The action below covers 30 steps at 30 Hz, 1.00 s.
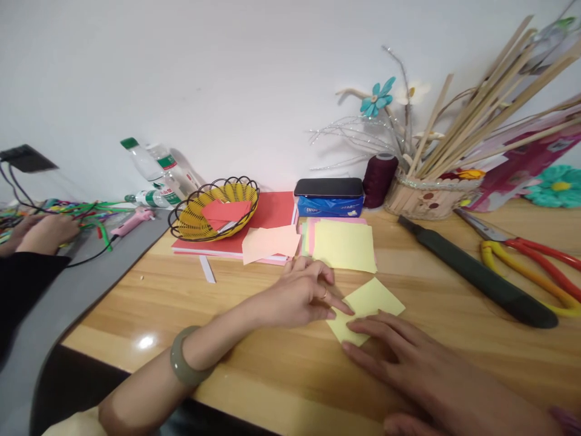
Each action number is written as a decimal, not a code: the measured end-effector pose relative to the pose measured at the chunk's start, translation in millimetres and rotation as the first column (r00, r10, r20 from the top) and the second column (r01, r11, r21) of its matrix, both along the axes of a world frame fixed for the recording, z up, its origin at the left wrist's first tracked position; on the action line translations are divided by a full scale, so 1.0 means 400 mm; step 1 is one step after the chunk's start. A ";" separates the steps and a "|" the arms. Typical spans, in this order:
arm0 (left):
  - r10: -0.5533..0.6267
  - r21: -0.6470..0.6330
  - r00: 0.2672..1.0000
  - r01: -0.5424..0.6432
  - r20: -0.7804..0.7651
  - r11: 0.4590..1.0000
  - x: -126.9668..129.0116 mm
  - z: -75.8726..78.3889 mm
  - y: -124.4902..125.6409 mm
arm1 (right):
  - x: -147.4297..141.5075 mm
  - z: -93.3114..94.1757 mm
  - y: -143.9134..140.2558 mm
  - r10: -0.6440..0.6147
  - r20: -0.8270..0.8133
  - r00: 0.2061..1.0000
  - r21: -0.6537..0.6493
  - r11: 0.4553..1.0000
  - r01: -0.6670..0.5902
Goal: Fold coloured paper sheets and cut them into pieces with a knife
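Note:
A small yellow paper square (368, 303) lies on the wooden table (254, 375), turned like a diamond. My left hand (302, 295) rests at its left corner, one finger pressing on the paper. My right hand (408, 357) lies flat over the near corner, fingertips on the sheet. Just behind is a stack of coloured paper (342, 243) with a yellow sheet on top, and a loose peach sheet (271, 243) beside it.
A yellow wire basket (188, 225) holding red paper sits on a red pad (272, 212). A long black knife (481, 277) and red-and-yellow scissors (535, 260) lie at right. A stick holder (426, 197), thread spool (378, 172), blue box (329, 204) and bottles (158, 169) line the wall. Another person's hand (45, 233) is at far left.

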<state>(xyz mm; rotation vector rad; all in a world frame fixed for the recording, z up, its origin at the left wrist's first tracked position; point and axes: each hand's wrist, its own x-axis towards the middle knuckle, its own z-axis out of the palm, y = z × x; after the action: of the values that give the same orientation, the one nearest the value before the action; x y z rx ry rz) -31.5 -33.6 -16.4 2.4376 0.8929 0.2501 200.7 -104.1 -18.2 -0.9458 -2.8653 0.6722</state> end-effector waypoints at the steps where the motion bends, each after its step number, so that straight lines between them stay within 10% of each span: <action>1: -0.006 0.007 1.000 0.006 -0.001 1.000 -0.001 -0.002 0.000 | 0.001 0.001 -0.001 0.003 0.010 1.000 -0.002 1.000 -0.003; 11: -0.104 0.314 0.994 0.090 0.027 0.945 -0.005 0.050 -0.065 | -0.001 0.003 0.002 0.015 -0.036 0.999 0.162 0.987 -0.009; 15: -0.142 0.444 0.974 0.208 -0.179 0.871 -0.005 0.025 -0.150 | 0.003 -0.014 -0.003 0.041 -0.062 0.997 0.263 0.965 -0.023; 30: -0.170 0.451 0.909 0.343 -0.380 0.824 -0.029 0.004 -0.180 | 0.098 -0.055 -0.017 -0.056 -0.039 0.998 0.523 0.849 0.069</action>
<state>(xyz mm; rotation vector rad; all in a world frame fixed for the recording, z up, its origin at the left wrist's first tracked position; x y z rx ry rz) -43.3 -105.7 -14.8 3.1345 0.6630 -0.0310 239.9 -111.1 -40.4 -0.9176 -2.7388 -0.1190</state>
